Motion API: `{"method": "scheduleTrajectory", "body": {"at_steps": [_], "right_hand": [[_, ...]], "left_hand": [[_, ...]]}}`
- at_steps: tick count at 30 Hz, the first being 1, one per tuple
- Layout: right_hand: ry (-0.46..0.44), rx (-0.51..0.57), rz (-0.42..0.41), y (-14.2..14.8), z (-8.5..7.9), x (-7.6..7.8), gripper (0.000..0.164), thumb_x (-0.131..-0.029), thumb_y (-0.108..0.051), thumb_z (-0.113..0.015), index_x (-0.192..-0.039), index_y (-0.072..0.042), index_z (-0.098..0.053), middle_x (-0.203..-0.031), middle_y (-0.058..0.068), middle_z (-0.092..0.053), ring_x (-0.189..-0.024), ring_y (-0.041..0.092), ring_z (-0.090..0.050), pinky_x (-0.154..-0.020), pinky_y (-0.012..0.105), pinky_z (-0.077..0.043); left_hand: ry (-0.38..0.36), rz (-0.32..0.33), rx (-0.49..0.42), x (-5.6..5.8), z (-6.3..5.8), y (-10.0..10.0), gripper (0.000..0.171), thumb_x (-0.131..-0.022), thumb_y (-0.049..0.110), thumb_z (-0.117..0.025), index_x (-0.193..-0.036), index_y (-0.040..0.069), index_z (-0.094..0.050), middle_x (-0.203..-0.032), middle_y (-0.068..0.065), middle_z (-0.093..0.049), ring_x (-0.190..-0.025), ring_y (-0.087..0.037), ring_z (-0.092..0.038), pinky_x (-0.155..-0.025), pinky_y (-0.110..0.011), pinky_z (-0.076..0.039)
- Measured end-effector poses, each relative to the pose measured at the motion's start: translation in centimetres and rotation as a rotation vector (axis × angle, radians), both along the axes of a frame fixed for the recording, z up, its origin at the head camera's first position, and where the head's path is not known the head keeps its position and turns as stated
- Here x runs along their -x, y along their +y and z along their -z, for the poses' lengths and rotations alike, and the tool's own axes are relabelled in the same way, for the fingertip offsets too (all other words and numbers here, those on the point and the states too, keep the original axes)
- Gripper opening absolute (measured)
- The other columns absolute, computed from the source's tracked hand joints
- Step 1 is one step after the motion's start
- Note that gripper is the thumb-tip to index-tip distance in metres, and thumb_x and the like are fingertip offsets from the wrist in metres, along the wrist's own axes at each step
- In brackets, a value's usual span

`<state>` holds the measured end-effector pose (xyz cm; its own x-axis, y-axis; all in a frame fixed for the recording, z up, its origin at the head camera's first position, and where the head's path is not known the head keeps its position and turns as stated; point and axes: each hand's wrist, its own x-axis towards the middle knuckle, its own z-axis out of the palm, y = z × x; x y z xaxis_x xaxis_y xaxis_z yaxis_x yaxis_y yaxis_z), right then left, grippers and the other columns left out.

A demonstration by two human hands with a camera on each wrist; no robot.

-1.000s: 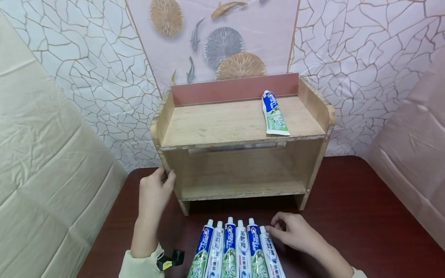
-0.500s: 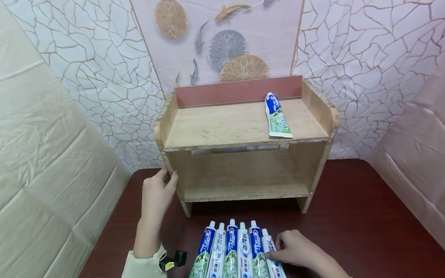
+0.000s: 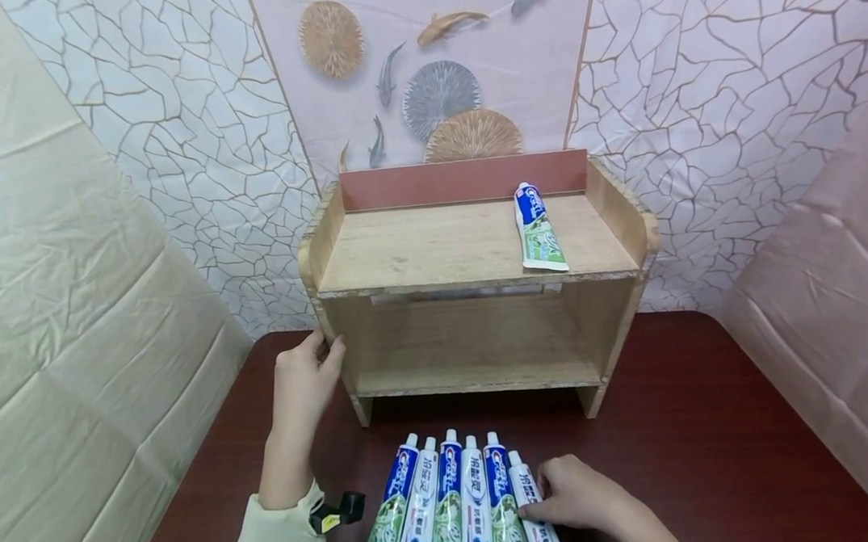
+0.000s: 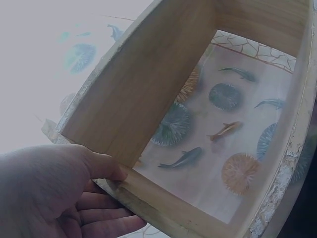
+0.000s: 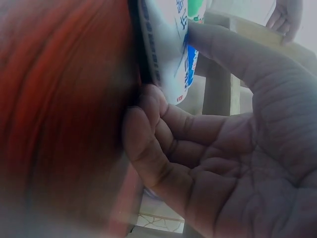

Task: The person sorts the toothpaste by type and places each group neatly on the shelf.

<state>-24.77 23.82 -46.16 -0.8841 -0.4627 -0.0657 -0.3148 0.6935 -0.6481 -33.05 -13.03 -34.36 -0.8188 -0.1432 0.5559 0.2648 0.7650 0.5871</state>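
Observation:
My left hand point(image 3: 304, 382) pinches the left side panel of a small wooden shelf point(image 3: 413, 250), thumb inside and fingers outside, as the left wrist view shows. My right hand point(image 3: 582, 497) grips the white toothpaste tube point(image 3: 529, 487) at the right end of a row lying on the table. In the right wrist view the thumb point(image 5: 218, 42) lies over the tube's face and the curled fingers are at its other edge near the cap end. Blue-and-green toothpaste tubes point(image 3: 450, 486) alternate with white ones point(image 3: 476, 499) in the row, caps toward the shelf.
A blue-and-green toothpaste tube point(image 3: 540, 227) lies on the upper shelf board, right of its middle. Below it is the lower board point(image 3: 466, 377). The dark red table point(image 3: 697, 412) extends to both sides, with pale cloth point(image 3: 88, 353) hanging at the left and patterned cloth behind.
The right hand has moved from beside the cap of the rightmost white tube down onto its body and taken hold of it. The left hand keeps its place on the shelf's side.

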Motion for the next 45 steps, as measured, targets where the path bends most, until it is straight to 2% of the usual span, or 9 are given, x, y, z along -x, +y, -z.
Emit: {"method": "scheduleTrajectory", "body": {"at_steps": [5,12,22,32,37,45], "right_hand": [[-0.023,-0.03,0.022,-0.2,0.2,0.1,0.042,-0.077,-0.036,-0.083,-0.057,-0.019,-0.051,-0.05,-0.014,-0.04,-0.045,0.003,-0.037,-0.043,0.023,-0.032],[-0.01,-0.073,0.048,-0.2,0.2,0.3,0.027,-0.073,-0.025,-0.077,-0.059,-0.016,-0.056,-0.054,-0.01,-0.047,-0.047,0.007,-0.042,-0.043,0.026,-0.035],[-0.042,-0.029,0.016,0.1,0.7,0.6,0.031,-0.077,-0.026,-0.078,-0.057,-0.018,-0.055,-0.052,-0.013,-0.042,-0.045,0.004,-0.038,-0.043,0.022,-0.032],[-0.001,0.019,0.02,0.7,0.6,0.8,0.04,-0.08,-0.036,-0.082,-0.058,-0.02,-0.052,-0.052,-0.015,-0.041,-0.047,0.001,-0.04,-0.045,0.022,-0.035],[0.017,0.026,0.025,1.1,0.3,0.9,0.037,-0.082,-0.037,-0.08,-0.061,-0.019,-0.056,-0.053,-0.015,-0.046,-0.047,0.0,-0.044,-0.045,0.021,-0.037],[0.048,0.084,0.044,1.6,-0.3,1.1,0.03,-0.087,-0.035,-0.078,-0.07,-0.016,-0.061,-0.058,-0.011,-0.055,-0.049,0.002,-0.052,-0.044,0.024,-0.044]], "left_hand": [[-0.003,0.008,-0.006,0.0,0.1,0.0,0.021,-0.096,0.024,-0.065,-0.092,0.005,-0.073,-0.085,-0.012,-0.077,-0.082,-0.029,-0.074,-0.071,-0.047,-0.056],[0.0,0.014,-0.013,0.1,0.0,0.0,0.022,-0.097,0.024,-0.065,-0.093,0.005,-0.074,-0.086,-0.012,-0.077,-0.084,-0.028,-0.075,-0.071,-0.046,-0.058],[-0.029,0.002,-0.009,-0.1,0.2,-0.1,0.023,-0.097,0.027,-0.064,-0.096,0.006,-0.074,-0.088,-0.012,-0.077,-0.085,-0.029,-0.074,-0.072,-0.046,-0.057],[-0.011,0.007,-0.006,0.1,0.1,-0.1,0.022,-0.097,0.025,-0.064,-0.09,0.006,-0.073,-0.082,-0.01,-0.076,-0.075,-0.024,-0.072,-0.067,-0.043,-0.056],[0.003,0.009,-0.002,0.1,0.1,0.0,0.021,-0.097,0.025,-0.064,-0.089,0.007,-0.072,-0.078,-0.007,-0.076,-0.071,-0.022,-0.07,-0.065,-0.043,-0.055],[0.009,0.012,-0.003,0.1,0.1,0.0,0.02,-0.097,0.025,-0.065,-0.093,0.008,-0.074,-0.081,-0.008,-0.076,-0.076,-0.024,-0.073,-0.068,-0.044,-0.056]]}}
